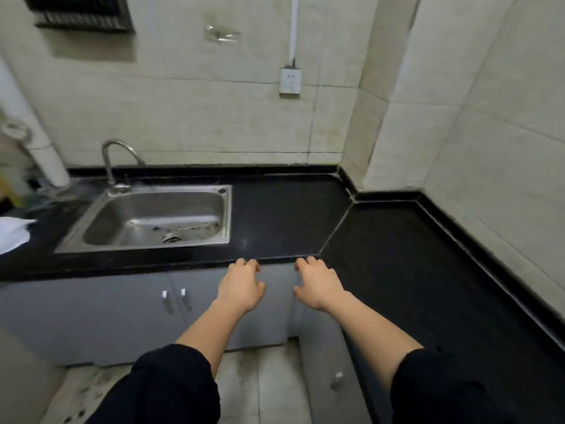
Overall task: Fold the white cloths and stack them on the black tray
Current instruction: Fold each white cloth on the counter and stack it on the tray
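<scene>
While left hand [241,284] and right hand [318,283] curl loosely, empty, at desk [290,221] front edge, cloth [13,234] at left edge

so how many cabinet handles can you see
3. Two handles sit side by side on the grey doors below the sink; a third handle is on the door at lower right. Others may be hidden.
</scene>
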`<action>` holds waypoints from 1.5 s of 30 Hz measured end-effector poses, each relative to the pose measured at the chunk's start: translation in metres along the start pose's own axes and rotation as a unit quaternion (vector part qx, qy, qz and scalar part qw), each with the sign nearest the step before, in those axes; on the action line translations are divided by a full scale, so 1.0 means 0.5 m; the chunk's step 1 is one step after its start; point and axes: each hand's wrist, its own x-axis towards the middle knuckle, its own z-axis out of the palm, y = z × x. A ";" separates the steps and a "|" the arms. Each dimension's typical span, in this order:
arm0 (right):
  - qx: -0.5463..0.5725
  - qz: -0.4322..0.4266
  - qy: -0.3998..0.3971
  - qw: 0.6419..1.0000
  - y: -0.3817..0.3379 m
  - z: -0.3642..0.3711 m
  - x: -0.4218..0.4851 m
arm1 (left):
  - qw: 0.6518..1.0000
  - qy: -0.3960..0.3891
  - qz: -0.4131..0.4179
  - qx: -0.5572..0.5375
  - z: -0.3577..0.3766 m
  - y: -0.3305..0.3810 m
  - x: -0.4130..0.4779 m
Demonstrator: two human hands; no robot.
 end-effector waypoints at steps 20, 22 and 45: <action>-0.031 -0.287 -0.076 0.954 -0.639 0.052 0.631 | 0.946 0.103 -0.307 -0.038 -0.248 -0.630 0.292; -0.032 -0.304 -0.089 0.948 -0.723 0.070 0.677 | 0.941 0.100 -0.319 -0.045 -0.268 -0.718 0.310; -0.116 -0.528 -0.053 0.840 -1.380 0.376 0.954 | 0.910 0.186 -0.371 -0.016 -0.312 -1.417 0.366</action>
